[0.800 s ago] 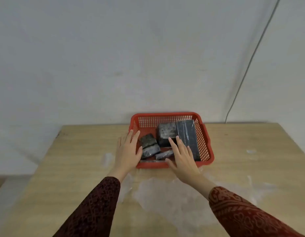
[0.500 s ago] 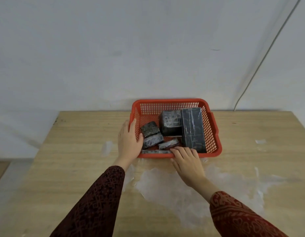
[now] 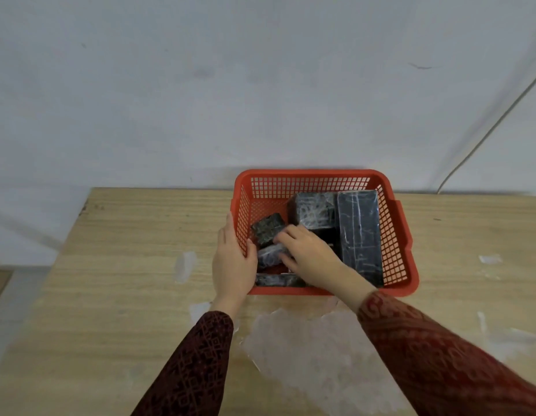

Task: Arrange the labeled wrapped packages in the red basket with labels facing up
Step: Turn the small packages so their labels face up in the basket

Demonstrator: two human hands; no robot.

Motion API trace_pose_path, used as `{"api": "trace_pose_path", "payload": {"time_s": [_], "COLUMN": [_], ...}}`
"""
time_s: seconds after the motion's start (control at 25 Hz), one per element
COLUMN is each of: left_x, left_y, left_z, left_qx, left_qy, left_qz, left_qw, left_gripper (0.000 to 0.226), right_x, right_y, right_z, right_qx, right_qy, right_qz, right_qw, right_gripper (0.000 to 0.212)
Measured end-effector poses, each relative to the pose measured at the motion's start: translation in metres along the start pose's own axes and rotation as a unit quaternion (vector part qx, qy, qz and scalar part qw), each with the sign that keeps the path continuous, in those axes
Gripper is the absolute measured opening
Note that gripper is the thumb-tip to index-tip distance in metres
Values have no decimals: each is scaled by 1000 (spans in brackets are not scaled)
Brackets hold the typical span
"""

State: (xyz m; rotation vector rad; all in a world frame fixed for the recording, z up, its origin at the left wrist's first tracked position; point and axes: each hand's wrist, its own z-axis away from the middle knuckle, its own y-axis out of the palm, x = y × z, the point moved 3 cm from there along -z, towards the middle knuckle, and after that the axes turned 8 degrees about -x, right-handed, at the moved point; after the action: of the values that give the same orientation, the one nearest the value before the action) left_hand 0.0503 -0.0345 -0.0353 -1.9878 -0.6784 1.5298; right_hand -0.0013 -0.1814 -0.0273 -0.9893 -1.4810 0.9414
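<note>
One hand steadies the basket, the other sorts inside it.

The left hand [image 3: 233, 259] lies flat, fingers released, against the red basket [image 3: 392, 235] wall at 9 o'clock, likely bracing it; the right hand [image 3: 311, 259] curls onto a small wrapped package [image 3: 268, 255] inside, firm grasp unclear. No labels visible.

Labels unreadable; right hand [image 3: 310, 256] prob. hides a package.

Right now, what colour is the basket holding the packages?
Red basket, clearest in the head view.
</note>
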Motion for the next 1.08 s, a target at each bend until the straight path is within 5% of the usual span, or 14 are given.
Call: {"api": "trace_pose_path", "payload": {"time_s": [0.16, 0.44, 0.72, 0.88, 1.08], "left_x": [1, 0, -2, -2, -3], "left_y": [-1, -2, -3, -4, -6], "left_z": [1, -1, 0, 1, 2], "left_qx": [-15, -15, -6, -3, -2], "left_qy": [-17, -17, -13, -13, -12], "left_qz": [26, 24, 28, 29, 26], "left_qw": [999, 999, 1000, 1000, 1000], "left_gripper": [63, 64, 66, 67, 67], "right_x": [-7, -13, 0, -7, -29], "right_y": [26, 39, 24, -11, -32], "right_z": [-55, -83, -94, -102, -110], "right_qx": [131, 255, 202, 142, 206], "right_qy": [-18, 18, 25, 84, 159], "right_qz": [74, 62, 75, -62, -218], "right_qw": [988, 965, 976, 984, 940], "right_gripper": [54, 61, 49, 36, 27]}}
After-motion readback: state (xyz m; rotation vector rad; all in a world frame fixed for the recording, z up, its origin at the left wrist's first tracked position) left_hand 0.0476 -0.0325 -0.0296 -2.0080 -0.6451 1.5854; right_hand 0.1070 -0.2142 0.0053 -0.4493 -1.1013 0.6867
